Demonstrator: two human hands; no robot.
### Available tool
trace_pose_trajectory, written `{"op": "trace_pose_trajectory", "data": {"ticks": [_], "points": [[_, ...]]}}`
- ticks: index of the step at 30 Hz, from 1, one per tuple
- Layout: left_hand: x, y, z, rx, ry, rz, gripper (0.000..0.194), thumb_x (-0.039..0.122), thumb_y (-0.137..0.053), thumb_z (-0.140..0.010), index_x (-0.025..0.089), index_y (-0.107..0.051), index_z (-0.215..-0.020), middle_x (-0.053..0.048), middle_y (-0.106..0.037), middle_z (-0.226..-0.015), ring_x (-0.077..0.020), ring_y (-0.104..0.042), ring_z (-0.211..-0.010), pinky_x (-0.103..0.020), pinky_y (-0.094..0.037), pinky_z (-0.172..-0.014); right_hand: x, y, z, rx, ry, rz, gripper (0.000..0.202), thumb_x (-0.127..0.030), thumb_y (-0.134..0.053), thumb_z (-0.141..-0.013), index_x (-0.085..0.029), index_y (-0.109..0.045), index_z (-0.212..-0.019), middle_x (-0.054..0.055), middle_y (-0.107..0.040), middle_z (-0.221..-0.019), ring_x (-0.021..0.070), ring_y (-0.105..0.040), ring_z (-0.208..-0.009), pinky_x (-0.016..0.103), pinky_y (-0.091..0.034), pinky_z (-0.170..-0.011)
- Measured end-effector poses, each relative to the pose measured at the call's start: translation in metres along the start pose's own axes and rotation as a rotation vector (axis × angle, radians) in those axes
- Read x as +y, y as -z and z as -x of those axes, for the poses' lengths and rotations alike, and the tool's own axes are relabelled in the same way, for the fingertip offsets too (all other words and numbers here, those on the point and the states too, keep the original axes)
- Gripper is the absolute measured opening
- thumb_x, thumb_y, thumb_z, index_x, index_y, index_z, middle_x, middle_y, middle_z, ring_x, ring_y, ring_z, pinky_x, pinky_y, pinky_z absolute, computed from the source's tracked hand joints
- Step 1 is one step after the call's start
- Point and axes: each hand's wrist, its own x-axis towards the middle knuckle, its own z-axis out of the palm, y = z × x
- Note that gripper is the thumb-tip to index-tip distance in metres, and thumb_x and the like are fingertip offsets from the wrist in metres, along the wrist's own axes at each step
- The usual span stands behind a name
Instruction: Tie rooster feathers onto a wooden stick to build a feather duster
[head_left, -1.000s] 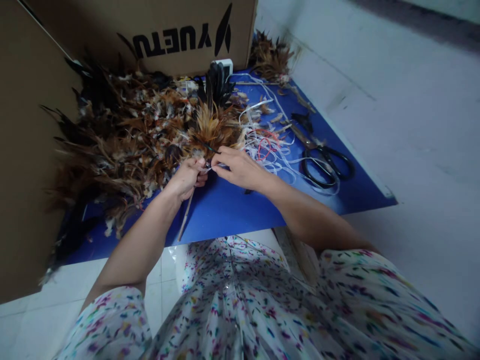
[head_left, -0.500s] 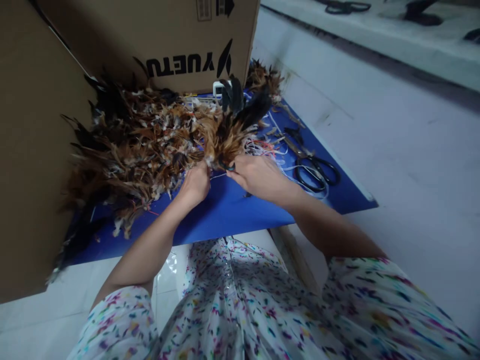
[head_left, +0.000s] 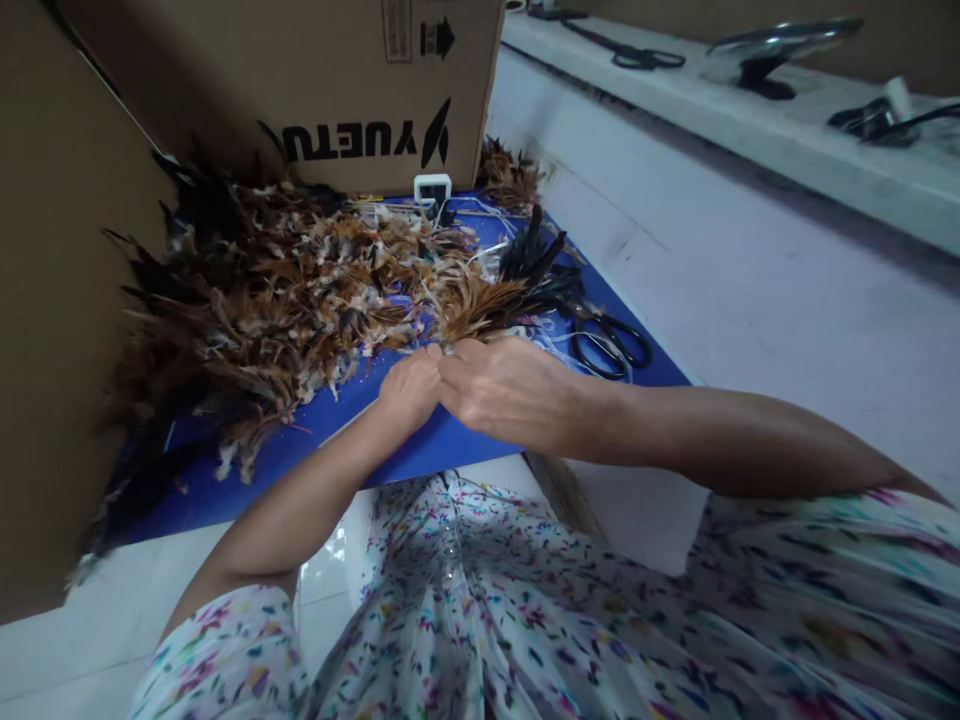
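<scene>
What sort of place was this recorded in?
Probably a small craft workspace, whether home or workshop I can't tell: a blue tabletop heaped with brown and black feathers, black-handled scissors lying on it, and a large cardboard box at its far end.

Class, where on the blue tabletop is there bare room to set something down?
Bare blue tabletop lies between left forearm, right hand and near edge; a narrow, mostly bare strip separates the feather pile from the pale stick. It's crowded under the pile and around the scissors.
</scene>
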Motion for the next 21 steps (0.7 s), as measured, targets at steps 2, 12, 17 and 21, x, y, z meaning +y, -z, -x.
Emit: {"op": "trace_pose_trajectory", "data": {"ticks": [2,12,17,21], "points": [[0.0,0.001,-0.001,0.002,-0.058,-0.173,0.03,0.01,-0.032,-0.097,0.013,-0.059,-0.11,-0.014,-0.069,-0.109,-0.0238,-0.068,-0.104,-0.034,-0.052,-0.091,0.013,0.003,-0.001,-0.037,-0.026,0.014,0.026,-0.011,-0.046,-0.097,-0.013,-0.072,-0.096,0.011,-0.07,-0.092,0.0195,-0.06,-0.081,0.032,-0.03,-0.057],[-0.004,0.006,0.004,0.152,-0.303,-0.483,0.036,0.007,-0.023,-0.096,0.01,-0.058,-0.106,-0.018,-0.066,-0.094,-0.0282,-0.068,-0.086,-0.036,-0.051,-0.068,0.111,-0.029,-0.013,0.125,-0.065,-0.292,0.016,-0.027,-0.062,-0.094,-0.018,-0.073,-0.087,0.0,-0.069,-0.083,0.013,-0.06,-0.081,0.027,-0.036,-0.071],[-0.007,0.006,0.003,0.146,-0.539,-0.451,0.029,0.008,-0.031,-0.094,0.011,-0.06,-0.098,-0.015,-0.065,-0.087,-0.0269,-0.065,-0.082,-0.035,-0.049,-0.066,0.125,-0.044,-0.028,0.06,0.031,-0.66,0.008,-0.025,-0.073,-0.085,-0.018,-0.075,-0.08,-0.003,-0.069,-0.075,0.0094,-0.058,-0.072,0.026,-0.039,-0.071],[-0.015,0.014,0.002,0.188,-0.647,-0.397,0.027,0.009,-0.031,-0.094,0.014,-0.058,-0.094,-0.01,-0.062,-0.078,-0.0235,-0.061,-0.075,-0.032,-0.044,-0.062,0.132,-0.069,-0.029,-0.013,0.014,-0.999,0.006,-0.024,-0.077,-0.08,-0.018,-0.076,-0.078,-0.003,-0.069,-0.07,0.0088,-0.058,-0.068,0.025,-0.042,-0.069]]}}
